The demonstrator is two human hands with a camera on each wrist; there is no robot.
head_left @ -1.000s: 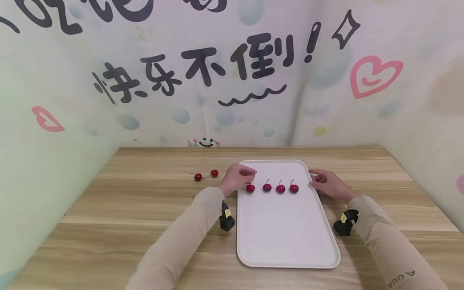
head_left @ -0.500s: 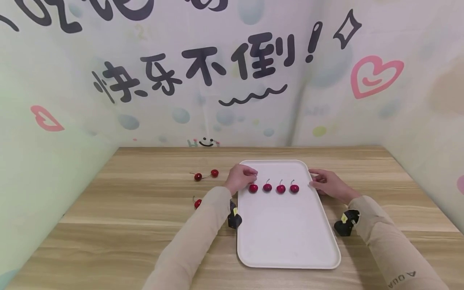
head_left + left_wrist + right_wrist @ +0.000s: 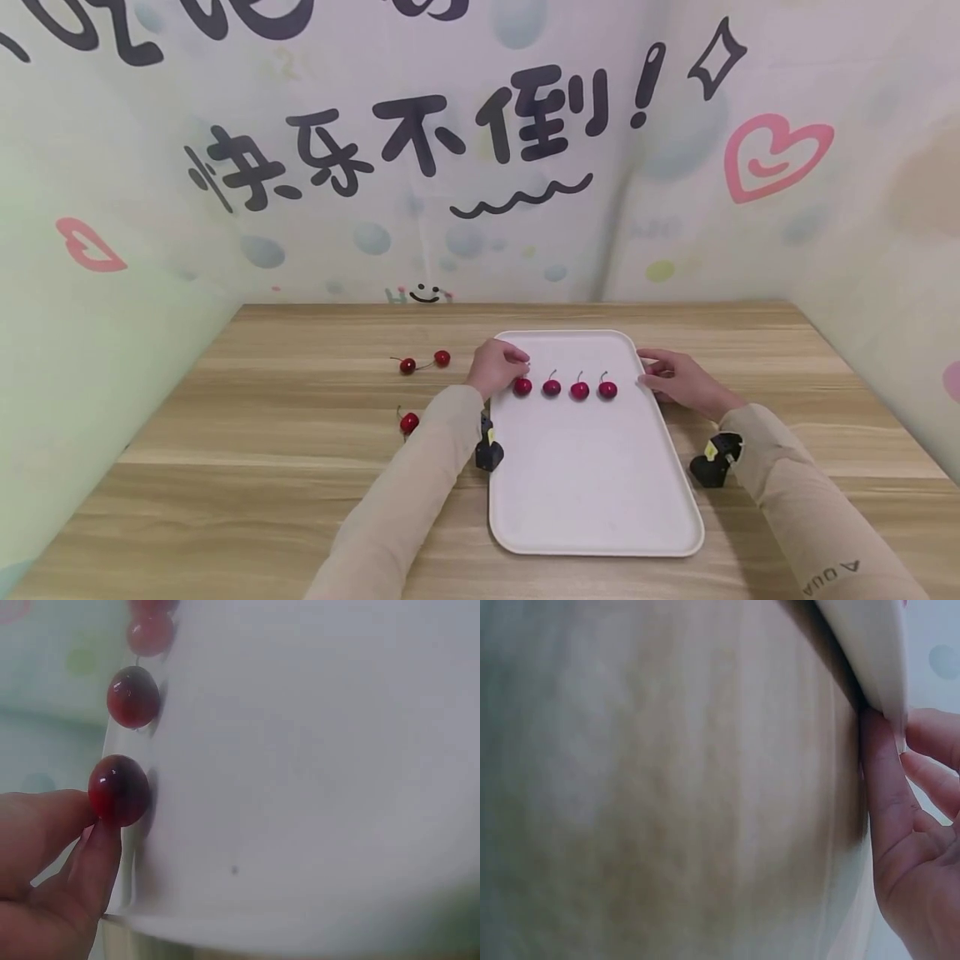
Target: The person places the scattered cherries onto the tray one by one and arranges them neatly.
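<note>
My left hand point(image 3: 498, 367) reaches over the left rim of a white tray point(image 3: 592, 475). Its thumb and finger pinch a dark red cherry point(image 3: 118, 790) at its stem end, low over the tray floor. To its right, three more cherries lie in a row on the tray, stems pointing away: a near one point(image 3: 551, 387), a middle one point(image 3: 580, 391) and one at the right end point(image 3: 607, 390). At the tray's right edge, my right hand point(image 3: 686, 383) grips the rim, thumb point(image 3: 885, 776) on one side and fingers on the other.
Left of the tray, two cherries point(image 3: 407, 365) point(image 3: 442, 358) lie on the wooden table point(image 3: 247, 433). Another cherry point(image 3: 408, 422) sits beside the left sleeve. A printed backdrop point(image 3: 420, 208) stands behind the table, with side panels left and right.
My left hand has moved slightly right with the leftmost cherry, closer to the row. The table cherry by the left sleeve has come into view. My right hand stays on the tray rim.
</note>
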